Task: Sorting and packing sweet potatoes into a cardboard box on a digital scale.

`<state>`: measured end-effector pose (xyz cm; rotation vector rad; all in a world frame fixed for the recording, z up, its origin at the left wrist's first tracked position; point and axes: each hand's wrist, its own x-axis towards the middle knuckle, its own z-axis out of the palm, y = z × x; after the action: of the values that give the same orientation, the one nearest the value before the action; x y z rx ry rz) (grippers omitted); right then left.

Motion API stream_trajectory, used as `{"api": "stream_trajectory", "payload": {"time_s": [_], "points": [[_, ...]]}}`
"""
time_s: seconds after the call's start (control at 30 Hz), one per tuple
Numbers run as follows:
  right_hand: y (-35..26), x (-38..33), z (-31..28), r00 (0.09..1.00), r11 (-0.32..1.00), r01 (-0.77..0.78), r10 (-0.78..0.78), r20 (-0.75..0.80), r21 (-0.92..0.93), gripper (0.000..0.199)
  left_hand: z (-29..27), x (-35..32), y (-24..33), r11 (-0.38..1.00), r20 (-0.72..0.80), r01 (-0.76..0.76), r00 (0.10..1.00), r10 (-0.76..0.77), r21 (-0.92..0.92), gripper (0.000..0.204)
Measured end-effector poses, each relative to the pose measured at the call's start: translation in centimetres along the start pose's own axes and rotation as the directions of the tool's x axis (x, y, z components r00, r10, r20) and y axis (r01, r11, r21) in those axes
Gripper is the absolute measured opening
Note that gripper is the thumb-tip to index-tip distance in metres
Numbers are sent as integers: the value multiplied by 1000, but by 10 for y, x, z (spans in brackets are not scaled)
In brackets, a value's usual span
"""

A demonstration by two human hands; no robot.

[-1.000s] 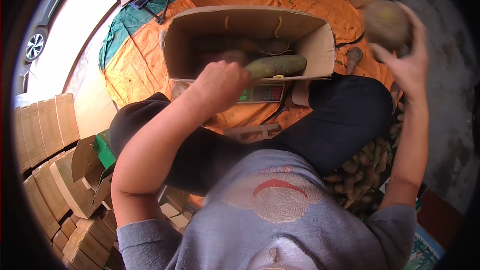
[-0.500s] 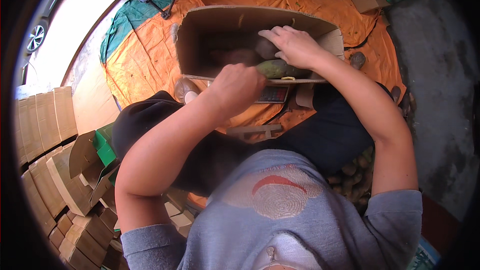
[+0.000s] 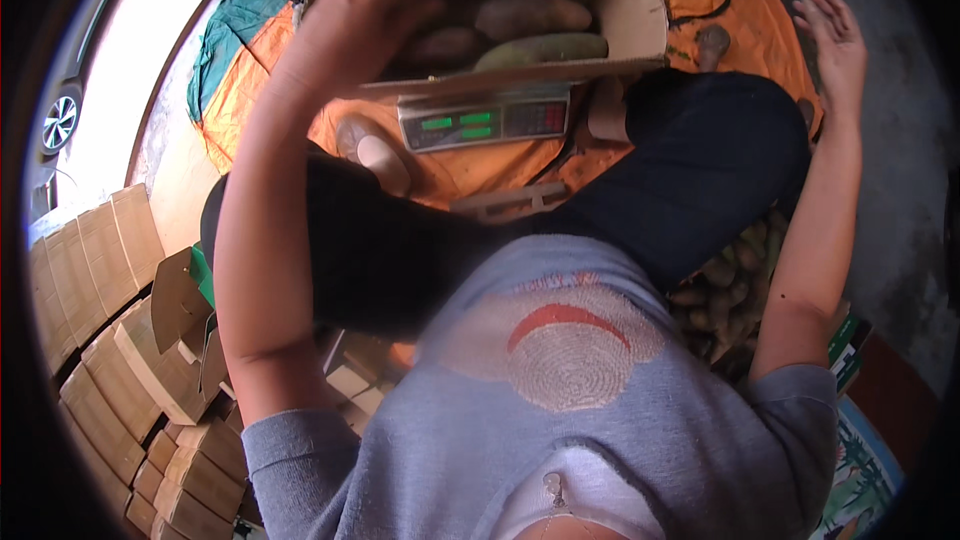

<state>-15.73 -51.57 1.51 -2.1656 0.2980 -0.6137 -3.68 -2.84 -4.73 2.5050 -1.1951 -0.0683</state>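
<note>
An open cardboard box (image 3: 640,15) stands on a digital scale (image 3: 485,122) in front of my crossed legs. Inside it lie a brown oblong fruit (image 3: 530,12), a green one (image 3: 545,48) and a darker one (image 3: 445,45). My left hand (image 3: 355,25) is curled over the box's left part, above the fruits, and its fingers hide what is beneath them. My right hand (image 3: 835,35) is out to the right of the box over the tarp's edge, with its fingers spread and nothing in it.
An orange tarp (image 3: 250,90) covers the ground under the scale. A heap of greenish fruits (image 3: 735,290) lies by my right hip. Folded cardboard cartons (image 3: 110,270) are stacked at my left. A car wheel (image 3: 60,120) shows at the far left.
My right hand carried a round brown fruit from the right into the box, let go of it, and has swung back out to the right. My left hand moved up over the box.
</note>
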Motion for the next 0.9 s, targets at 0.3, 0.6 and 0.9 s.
{"api": "stream_trajectory", "payload": {"time_s": [0.3, 0.6, 0.9], "points": [[72, -81, -80, 929, 940, -329, 304, -213, -94, 40, 6, -7, 3, 985, -22, 165, 986, -166, -50, 29], [193, -184, -125, 911, 868, -404, 353, -214, -289, 33, 18, -4, 0, 993, -21, 117, 993, -117, -20, 31], [211, -248, -121, 635, 609, -772, 718, -285, -183, 32, 6, -12, -9, 976, -125, 198, 970, -208, -86, 26]]}}
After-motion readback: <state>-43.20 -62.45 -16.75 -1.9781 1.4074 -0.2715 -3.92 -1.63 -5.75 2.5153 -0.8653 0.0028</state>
